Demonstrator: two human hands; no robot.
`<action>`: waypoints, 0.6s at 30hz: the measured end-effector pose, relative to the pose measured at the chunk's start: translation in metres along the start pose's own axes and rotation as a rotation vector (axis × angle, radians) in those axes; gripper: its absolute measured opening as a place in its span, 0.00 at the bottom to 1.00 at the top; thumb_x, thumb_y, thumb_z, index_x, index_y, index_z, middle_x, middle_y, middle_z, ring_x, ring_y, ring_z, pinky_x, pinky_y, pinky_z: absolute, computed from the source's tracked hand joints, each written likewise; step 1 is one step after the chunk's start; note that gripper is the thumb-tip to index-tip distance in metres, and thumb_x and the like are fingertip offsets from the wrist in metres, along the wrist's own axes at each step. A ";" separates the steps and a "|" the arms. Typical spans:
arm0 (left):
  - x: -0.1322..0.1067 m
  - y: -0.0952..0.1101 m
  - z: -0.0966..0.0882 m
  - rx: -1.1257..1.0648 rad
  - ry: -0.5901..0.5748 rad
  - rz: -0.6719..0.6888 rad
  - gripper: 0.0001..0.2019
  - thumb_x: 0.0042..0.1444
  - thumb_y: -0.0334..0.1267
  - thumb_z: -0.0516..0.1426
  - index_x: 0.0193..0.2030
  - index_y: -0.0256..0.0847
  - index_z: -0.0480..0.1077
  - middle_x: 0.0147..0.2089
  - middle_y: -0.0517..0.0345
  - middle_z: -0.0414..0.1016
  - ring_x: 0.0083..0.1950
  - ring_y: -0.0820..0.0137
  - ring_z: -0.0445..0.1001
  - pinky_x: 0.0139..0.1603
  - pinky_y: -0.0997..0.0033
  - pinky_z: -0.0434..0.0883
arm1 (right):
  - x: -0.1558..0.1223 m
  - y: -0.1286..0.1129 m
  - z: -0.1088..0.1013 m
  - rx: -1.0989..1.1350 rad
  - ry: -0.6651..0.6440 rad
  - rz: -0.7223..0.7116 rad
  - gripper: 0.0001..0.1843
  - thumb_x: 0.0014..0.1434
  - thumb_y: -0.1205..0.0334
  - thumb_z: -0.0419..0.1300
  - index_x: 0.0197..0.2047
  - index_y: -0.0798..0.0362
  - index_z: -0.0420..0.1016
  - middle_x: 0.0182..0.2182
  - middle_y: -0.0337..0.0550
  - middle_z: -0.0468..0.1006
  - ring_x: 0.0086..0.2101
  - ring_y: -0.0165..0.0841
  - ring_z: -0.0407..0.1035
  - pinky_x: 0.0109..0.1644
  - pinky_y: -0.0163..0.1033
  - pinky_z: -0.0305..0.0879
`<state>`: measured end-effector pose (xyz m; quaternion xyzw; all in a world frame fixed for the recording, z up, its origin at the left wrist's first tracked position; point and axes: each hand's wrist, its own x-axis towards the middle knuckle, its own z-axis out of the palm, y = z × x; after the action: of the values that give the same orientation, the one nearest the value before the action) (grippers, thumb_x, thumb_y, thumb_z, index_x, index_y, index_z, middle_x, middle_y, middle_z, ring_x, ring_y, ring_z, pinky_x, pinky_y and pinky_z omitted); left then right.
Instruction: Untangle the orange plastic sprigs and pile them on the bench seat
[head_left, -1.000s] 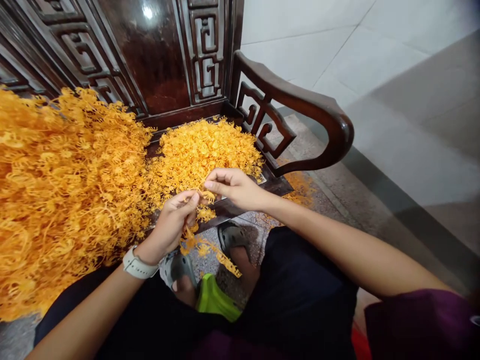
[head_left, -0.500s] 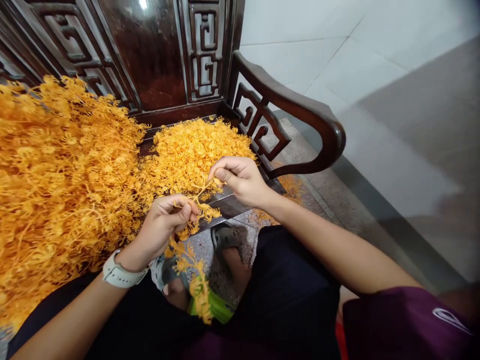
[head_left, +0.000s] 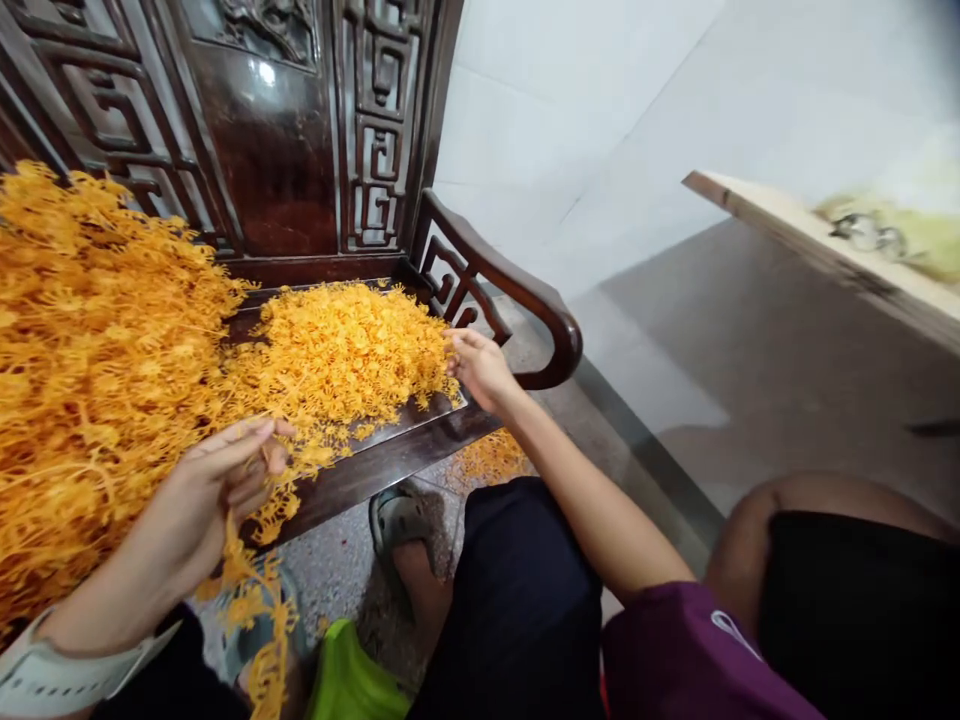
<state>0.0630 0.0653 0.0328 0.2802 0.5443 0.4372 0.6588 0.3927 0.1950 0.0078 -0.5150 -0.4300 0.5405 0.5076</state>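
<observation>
My left hand (head_left: 225, 475), a pale watch on its wrist, is closed on an orange plastic flower strand (head_left: 264, 610). The strand dangles below the palm, over the floor. My right hand (head_left: 480, 370) is at the right edge of a heap of loose yellow-orange plastic blossoms (head_left: 337, 345). Its fingers are loosely bent and apart, and I see nothing held in them. The blossoms lie on the seat of a dark carved wooden bench (head_left: 390, 445). To the left rises a taller pile of orange flower strands (head_left: 105, 350).
The bench's curved armrest (head_left: 517, 275) stands just beyond my right hand. Fallen orange bits (head_left: 491, 455) lie on the floor. A bright green shoe (head_left: 349, 675) is near my feet. At right are a wooden board (head_left: 795, 230) with yellowish material and another person's knee (head_left: 757, 510).
My hands have separated: the left went left and down with the strand, the right moved to the heap's right edge. The view has turned right, bringing in the board and the other person.
</observation>
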 end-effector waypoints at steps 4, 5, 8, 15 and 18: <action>0.002 0.001 0.009 -0.035 -0.053 -0.062 0.19 0.54 0.52 0.69 0.41 0.40 0.76 0.27 0.65 0.68 0.20 0.81 0.53 0.17 0.81 0.57 | -0.005 -0.001 0.021 0.020 -0.245 -0.035 0.24 0.59 0.56 0.70 0.58 0.48 0.76 0.62 0.49 0.77 0.48 0.34 0.76 0.55 0.44 0.74; 0.002 0.000 0.012 -0.039 -0.078 -0.054 0.18 0.55 0.53 0.69 0.40 0.39 0.76 0.27 0.64 0.68 0.20 0.81 0.53 0.18 0.81 0.57 | -0.006 -0.004 0.023 -0.012 -0.291 -0.072 0.26 0.59 0.56 0.69 0.60 0.45 0.76 0.67 0.48 0.73 0.55 0.37 0.75 0.62 0.47 0.71; 0.002 -0.005 0.020 -0.045 -0.148 -0.029 0.19 0.58 0.54 0.67 0.39 0.38 0.76 0.28 0.63 0.68 0.21 0.82 0.52 0.19 0.81 0.56 | -0.009 -0.013 0.022 -0.171 -0.284 -0.223 0.22 0.61 0.57 0.68 0.59 0.44 0.79 0.69 0.45 0.73 0.62 0.42 0.71 0.70 0.53 0.64; 0.000 -0.018 0.034 -0.057 -0.237 0.012 0.17 0.62 0.53 0.66 0.41 0.39 0.74 0.30 0.60 0.71 0.23 0.81 0.51 0.21 0.80 0.52 | -0.054 -0.008 0.056 -0.295 -0.627 -0.165 0.19 0.66 0.49 0.67 0.55 0.49 0.81 0.45 0.45 0.83 0.42 0.34 0.75 0.51 0.44 0.72; -0.001 -0.021 0.036 -0.075 -0.240 0.013 0.17 0.61 0.52 0.66 0.38 0.39 0.73 0.32 0.59 0.72 0.23 0.80 0.52 0.21 0.79 0.53 | -0.073 -0.006 0.075 -0.258 -0.797 -0.105 0.17 0.64 0.50 0.70 0.51 0.51 0.81 0.39 0.41 0.81 0.38 0.31 0.72 0.46 0.42 0.70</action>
<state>0.1033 0.0589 0.0245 0.3093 0.4430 0.4246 0.7264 0.3150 0.1272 0.0303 -0.3025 -0.6826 0.6125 0.2597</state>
